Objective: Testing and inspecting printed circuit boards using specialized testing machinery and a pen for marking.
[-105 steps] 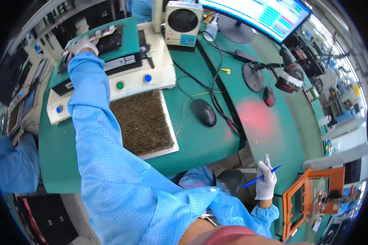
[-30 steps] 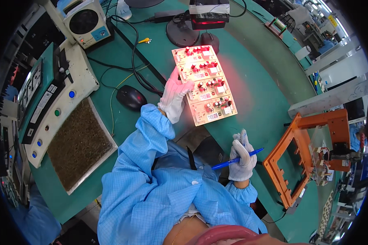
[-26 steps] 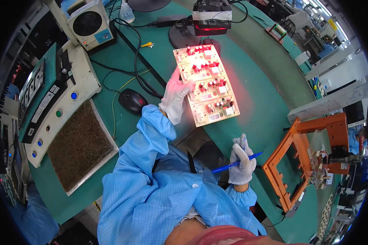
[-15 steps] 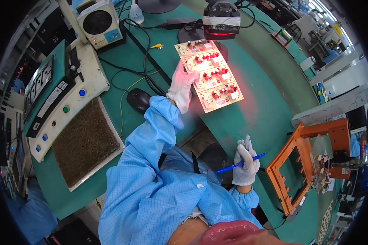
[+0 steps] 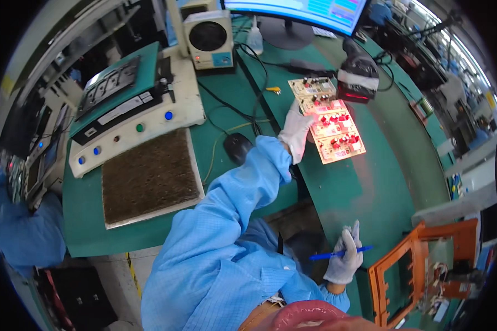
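Note:
My left hand point(image 5: 296, 133), in a white glove, grips the left edge of a circuit board panel point(image 5: 328, 128). The panel is pale, made of several joined sections with red-lit components. Beside its upper right stands a black barcode scanner point(image 5: 358, 77) with a strip of tape around it, and its red light falls on the board. My gloved right hand point(image 5: 343, 259) is closed around a blue pen point(image 5: 337, 254), low over the near right part of the green bench point(image 5: 364, 193).
An orange frame fixture point(image 5: 378, 281) stands near right. Left are a black mouse point(image 5: 237, 148), a brown mat point(image 5: 149, 179), a machine with coloured buttons point(image 5: 141, 128) and a boxy fan unit point(image 5: 209, 41). Cables and a monitor point(image 5: 301, 12) lie beyond.
My view has turned, so the scene sits further right and the monitor screen shows. The scanner's red light now falls on the lower board sections. Both hands keep their holds.

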Available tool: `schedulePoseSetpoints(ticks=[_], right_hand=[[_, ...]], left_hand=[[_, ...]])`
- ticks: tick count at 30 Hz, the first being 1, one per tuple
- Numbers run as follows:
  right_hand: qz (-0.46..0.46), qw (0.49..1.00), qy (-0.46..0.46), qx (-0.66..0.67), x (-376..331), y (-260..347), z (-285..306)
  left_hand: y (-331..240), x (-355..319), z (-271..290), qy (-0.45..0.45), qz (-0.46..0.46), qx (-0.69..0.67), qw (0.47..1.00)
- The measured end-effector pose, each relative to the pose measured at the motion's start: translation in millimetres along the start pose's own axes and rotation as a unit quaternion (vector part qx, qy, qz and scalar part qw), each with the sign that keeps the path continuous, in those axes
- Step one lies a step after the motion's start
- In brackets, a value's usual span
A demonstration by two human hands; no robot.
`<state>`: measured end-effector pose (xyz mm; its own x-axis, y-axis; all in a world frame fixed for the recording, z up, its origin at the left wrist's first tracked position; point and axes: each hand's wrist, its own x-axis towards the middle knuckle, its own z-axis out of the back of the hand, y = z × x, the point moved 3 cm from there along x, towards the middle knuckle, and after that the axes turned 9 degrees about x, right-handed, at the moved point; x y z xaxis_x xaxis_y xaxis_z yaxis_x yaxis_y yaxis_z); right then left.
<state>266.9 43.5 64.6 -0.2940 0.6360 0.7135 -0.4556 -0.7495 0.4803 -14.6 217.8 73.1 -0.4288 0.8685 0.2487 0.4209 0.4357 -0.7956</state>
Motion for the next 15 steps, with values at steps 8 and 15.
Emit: schedulePoseSetpoints(ticks=[8,15], right_hand=[[-0.003,1.000,0.012,-0.019,3.5,-1.6,-1.4],[0.017,0.999,0.010,-0.033,5.9,4.0,1.8]], left_hand=[[-6.8,0.8,6.7,-0.001,0.011,0.016,1.000],[11.7,-1.6,17.5,-0.001,-0.016,0.052,0.999]])
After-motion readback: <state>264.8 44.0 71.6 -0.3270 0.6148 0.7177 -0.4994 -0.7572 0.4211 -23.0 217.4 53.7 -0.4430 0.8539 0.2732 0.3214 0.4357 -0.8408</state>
